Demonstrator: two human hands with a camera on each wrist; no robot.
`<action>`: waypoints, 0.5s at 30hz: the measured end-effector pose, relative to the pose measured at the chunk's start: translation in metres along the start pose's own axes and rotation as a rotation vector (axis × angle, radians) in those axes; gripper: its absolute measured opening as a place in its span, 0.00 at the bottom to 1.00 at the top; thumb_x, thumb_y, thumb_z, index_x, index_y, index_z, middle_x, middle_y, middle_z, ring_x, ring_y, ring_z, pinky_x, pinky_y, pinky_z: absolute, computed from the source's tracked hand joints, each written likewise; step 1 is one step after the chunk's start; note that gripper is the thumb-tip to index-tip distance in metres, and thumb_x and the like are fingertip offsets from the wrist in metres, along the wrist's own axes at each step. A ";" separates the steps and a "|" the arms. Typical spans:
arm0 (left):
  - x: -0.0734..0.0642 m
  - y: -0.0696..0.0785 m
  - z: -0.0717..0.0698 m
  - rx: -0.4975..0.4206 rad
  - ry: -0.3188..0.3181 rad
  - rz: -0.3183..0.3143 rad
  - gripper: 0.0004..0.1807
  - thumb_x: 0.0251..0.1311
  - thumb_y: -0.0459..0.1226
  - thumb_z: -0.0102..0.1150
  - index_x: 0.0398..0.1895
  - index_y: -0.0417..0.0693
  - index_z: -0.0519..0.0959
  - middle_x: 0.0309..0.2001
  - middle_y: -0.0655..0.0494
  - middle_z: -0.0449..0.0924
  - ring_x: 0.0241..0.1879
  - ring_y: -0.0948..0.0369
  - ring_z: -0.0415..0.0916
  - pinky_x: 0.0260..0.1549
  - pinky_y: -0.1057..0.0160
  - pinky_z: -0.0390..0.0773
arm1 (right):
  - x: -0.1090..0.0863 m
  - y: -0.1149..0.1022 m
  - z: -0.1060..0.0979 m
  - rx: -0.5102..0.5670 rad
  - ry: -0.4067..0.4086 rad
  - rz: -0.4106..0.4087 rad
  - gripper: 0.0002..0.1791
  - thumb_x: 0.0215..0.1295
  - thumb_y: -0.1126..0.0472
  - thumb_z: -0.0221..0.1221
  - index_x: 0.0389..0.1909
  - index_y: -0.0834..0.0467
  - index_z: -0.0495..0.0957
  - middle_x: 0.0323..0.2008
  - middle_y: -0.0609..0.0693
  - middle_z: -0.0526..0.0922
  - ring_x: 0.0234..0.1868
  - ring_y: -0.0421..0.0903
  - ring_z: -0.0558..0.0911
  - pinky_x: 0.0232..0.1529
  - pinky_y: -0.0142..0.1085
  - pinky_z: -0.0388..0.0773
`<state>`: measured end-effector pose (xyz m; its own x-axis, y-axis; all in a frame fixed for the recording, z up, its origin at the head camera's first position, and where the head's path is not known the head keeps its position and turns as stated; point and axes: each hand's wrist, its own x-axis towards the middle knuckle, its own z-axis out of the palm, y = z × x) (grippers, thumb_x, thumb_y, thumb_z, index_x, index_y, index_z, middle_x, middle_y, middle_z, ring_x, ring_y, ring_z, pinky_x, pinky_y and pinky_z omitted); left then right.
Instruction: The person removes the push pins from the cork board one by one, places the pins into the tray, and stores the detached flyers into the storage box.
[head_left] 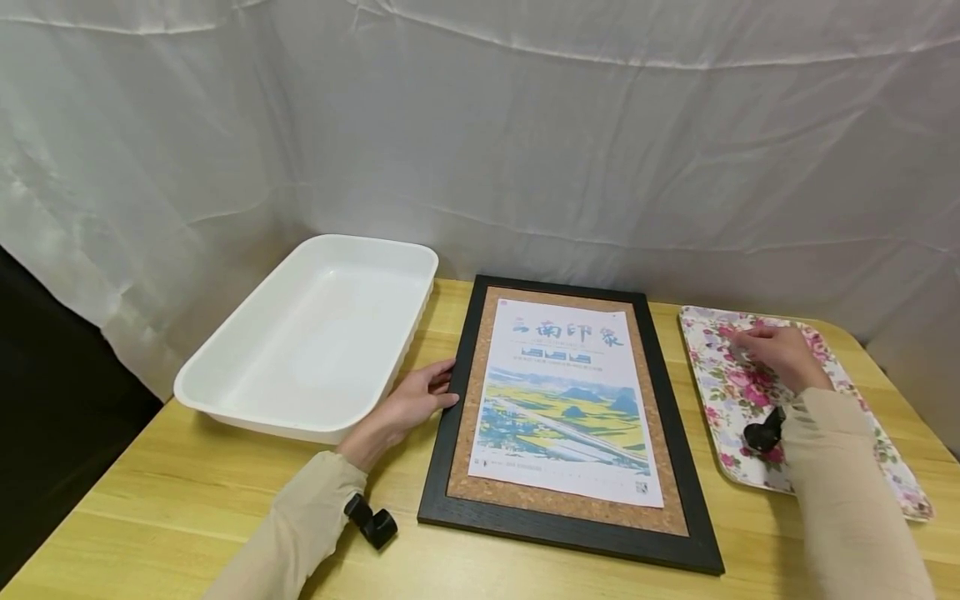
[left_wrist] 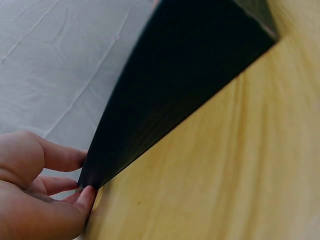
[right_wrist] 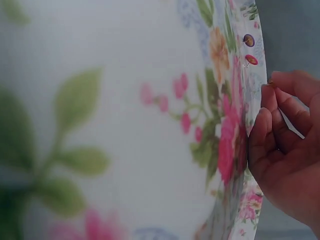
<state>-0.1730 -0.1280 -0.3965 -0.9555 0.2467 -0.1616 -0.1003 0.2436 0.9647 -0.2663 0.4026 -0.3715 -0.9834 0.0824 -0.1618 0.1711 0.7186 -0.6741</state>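
Observation:
A black-framed cork board (head_left: 462, 392) lies on the wooden table with a printed landscape poster (head_left: 555, 450) on it. My left hand (head_left: 412, 402) is at the board's left side, thumb and fingertips touching the dark edge (left_wrist: 145, 100) of the frame. Over the floral tray (head_left: 720, 433), my right hand (head_left: 783, 354) has its thumb and fingertips together. Between them shows a tiny gold-coloured thumbtack (right_wrist: 270, 82), mostly hidden by the fingers. Close by on the tray's side lie a purple thumbtack (right_wrist: 249, 40) and a red thumbtack (right_wrist: 251, 60).
A deep white plastic tub (head_left: 300, 350) stands left of the board, near my left forearm. Grey-white cloth (head_left: 480, 150) hangs behind the table. Small dots (head_left: 615, 315) mark the poster's upper corners. Bare wood (head_left: 187, 492) shows at the front left.

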 end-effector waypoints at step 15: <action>0.000 0.000 0.000 0.002 0.002 -0.012 0.35 0.66 0.25 0.52 0.74 0.35 0.52 0.69 0.36 0.58 0.68 0.44 0.57 0.64 0.52 0.65 | 0.001 0.006 0.001 0.064 -0.060 -0.029 0.36 0.70 0.46 0.54 0.60 0.77 0.66 0.41 0.49 0.78 0.34 0.38 0.73 0.32 0.30 0.77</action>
<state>-0.1731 -0.1276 -0.3963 -0.9549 0.2419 -0.1725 -0.1109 0.2481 0.9623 -0.2659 0.4058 -0.3764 -0.9829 0.0196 -0.1833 0.1484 0.6739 -0.7238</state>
